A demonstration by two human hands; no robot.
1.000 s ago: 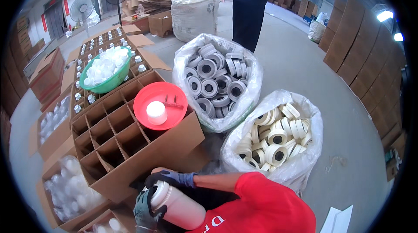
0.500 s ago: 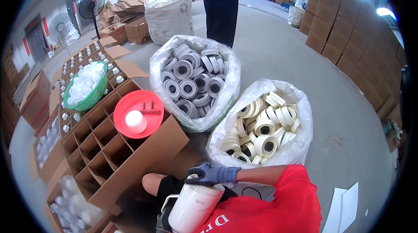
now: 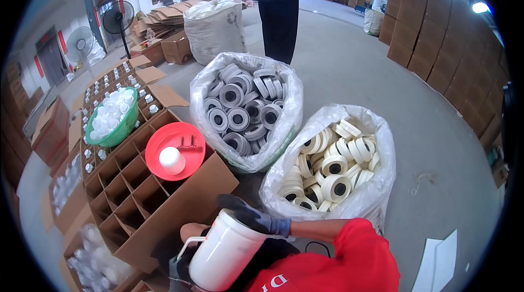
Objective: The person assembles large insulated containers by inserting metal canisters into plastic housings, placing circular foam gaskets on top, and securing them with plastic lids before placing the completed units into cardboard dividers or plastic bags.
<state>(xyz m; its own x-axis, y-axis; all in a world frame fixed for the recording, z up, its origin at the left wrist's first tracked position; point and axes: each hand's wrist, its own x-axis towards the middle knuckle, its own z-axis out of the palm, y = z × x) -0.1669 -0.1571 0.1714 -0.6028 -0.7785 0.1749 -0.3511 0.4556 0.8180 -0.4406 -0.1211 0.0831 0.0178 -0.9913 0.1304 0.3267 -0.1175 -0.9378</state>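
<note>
A white jug point(image 3: 226, 251) with a side handle lies tilted in front of my body, its upper end leaning right. My right hand point(image 3: 245, 218), in a blue-grey glove with a dark palm, is closed over the rim at that upper end. Low on the jug's left, my left hand point(image 3: 180, 270), also gloved, is closed at the lower end of the handle; most of its fingers are hidden. Beyond the jug, a red round tray point(image 3: 155, 155) on a divided carton point(image 3: 180, 204) holds a white tub point(image 3: 172, 160) and a red two-pronged tool point(image 3: 190, 145).
Ahead stand sacks of grey rings point(image 3: 238, 119) and cream rings point(image 3: 335, 185). A green basin point(image 3: 131, 122) of white caps rests on cartons of bottles at left. Clear plastic bottles point(image 3: 90, 270) fill a lower box. Another person point(image 3: 277, 19) stands behind the sacks; stacked cartons point(image 3: 431, 35) line the right.
The jug has turned and shifted up and left, so its printed side no longer shows. My right hand has moved left with its rim. The whole view has shifted slightly.
</note>
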